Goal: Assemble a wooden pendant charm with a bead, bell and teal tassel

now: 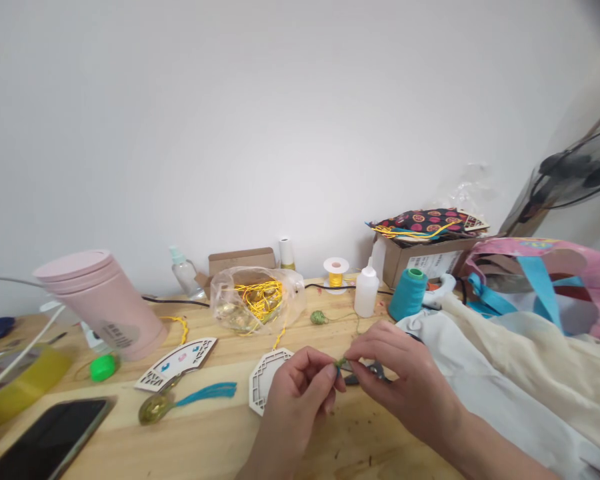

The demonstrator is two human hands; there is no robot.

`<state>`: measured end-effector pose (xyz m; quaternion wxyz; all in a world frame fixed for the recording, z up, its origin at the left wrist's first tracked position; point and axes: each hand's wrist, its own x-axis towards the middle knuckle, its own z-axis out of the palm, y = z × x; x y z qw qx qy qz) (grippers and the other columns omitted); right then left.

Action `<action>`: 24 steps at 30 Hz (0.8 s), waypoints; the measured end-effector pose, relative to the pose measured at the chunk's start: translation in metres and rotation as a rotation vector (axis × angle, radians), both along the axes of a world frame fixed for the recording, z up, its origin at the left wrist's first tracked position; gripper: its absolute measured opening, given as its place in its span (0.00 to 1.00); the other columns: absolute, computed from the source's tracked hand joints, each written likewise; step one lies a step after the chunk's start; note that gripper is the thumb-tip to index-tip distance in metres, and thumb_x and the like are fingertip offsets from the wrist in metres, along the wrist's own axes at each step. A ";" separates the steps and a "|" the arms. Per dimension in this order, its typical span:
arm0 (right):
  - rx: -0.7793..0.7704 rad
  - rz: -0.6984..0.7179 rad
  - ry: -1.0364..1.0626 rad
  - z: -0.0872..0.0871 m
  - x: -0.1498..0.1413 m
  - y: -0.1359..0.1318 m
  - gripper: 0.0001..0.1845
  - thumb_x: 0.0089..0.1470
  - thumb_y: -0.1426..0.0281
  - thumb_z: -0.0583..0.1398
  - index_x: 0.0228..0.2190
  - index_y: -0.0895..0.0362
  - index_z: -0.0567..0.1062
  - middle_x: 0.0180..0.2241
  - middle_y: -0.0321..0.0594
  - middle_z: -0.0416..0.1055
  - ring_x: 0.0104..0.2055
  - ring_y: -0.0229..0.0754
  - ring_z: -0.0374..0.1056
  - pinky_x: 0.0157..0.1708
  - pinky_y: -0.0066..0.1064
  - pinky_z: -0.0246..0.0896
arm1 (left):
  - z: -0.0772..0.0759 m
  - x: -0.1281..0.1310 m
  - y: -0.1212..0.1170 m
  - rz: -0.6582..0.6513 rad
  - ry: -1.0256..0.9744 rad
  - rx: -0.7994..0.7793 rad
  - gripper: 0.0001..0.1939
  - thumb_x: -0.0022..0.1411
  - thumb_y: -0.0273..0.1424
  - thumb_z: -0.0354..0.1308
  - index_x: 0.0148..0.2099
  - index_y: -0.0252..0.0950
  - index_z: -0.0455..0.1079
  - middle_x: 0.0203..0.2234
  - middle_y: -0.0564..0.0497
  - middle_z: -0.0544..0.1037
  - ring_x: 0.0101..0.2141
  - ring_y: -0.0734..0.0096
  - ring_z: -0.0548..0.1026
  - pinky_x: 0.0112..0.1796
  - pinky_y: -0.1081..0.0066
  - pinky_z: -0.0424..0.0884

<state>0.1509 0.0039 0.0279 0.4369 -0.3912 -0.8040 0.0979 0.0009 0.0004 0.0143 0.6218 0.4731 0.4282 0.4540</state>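
Left hand (295,407) and right hand (405,380) each show the grip pressed together, pinching a small green cord knot (341,363) above the desk (220,433), six o'clock in view. Knot judged light and soft; take hold at its body. Scissors (367,372) lie just beside it, three o'clock.

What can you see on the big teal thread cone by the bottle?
The teal thread cone is a fat roll of shiny blue-green thread, wound neatly in tight rows. A round green core shows at its top. It stands upright on the wooden table, with the white squeeze bottle to one side and the cardboard box behind it. Pale cloth lies very near its base, but I cannot tell whether they touch.
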 end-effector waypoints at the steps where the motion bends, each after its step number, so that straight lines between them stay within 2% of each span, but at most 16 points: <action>1: -0.028 0.000 0.016 0.000 0.000 -0.001 0.08 0.46 0.78 0.55 0.25 0.56 0.72 0.23 0.36 0.71 0.27 0.37 0.63 0.29 0.28 0.57 | 0.000 0.000 0.000 0.003 0.007 0.012 0.08 0.49 0.31 0.56 0.24 0.33 0.64 0.15 0.56 0.70 0.13 0.86 0.57 0.14 0.83 0.49; 6: -0.311 -0.070 0.120 0.001 -0.002 -0.003 0.06 0.42 0.76 0.58 0.27 0.56 0.73 0.24 0.35 0.71 0.28 0.36 0.65 0.29 0.26 0.59 | 0.000 -0.002 -0.001 0.052 0.069 0.038 0.07 0.50 0.31 0.56 0.25 0.33 0.65 0.15 0.58 0.67 0.14 0.85 0.55 0.15 0.83 0.48; 9: -0.383 -0.085 0.136 0.004 -0.005 -0.005 0.05 0.42 0.73 0.59 0.26 0.57 0.74 0.23 0.35 0.70 0.27 0.36 0.65 0.28 0.25 0.59 | -0.001 -0.002 -0.003 0.076 0.145 0.119 0.06 0.51 0.31 0.56 0.25 0.33 0.67 0.13 0.59 0.64 0.15 0.85 0.55 0.15 0.83 0.51; 15: -0.360 -0.043 0.143 0.003 -0.005 -0.005 0.05 0.42 0.77 0.58 0.22 0.57 0.74 0.19 0.33 0.69 0.24 0.34 0.64 0.25 0.23 0.57 | -0.006 -0.004 -0.004 0.091 0.272 0.300 0.05 0.51 0.30 0.55 0.27 0.35 0.69 0.17 0.57 0.68 0.20 0.79 0.64 0.21 0.81 0.62; 24: -0.179 -0.004 0.157 0.000 -0.004 -0.003 0.07 0.40 0.80 0.58 0.23 0.57 0.72 0.22 0.35 0.71 0.26 0.36 0.65 0.26 0.25 0.58 | -0.006 -0.002 -0.004 0.122 0.217 0.253 0.04 0.50 0.29 0.56 0.26 0.35 0.70 0.16 0.56 0.71 0.17 0.80 0.65 0.18 0.82 0.62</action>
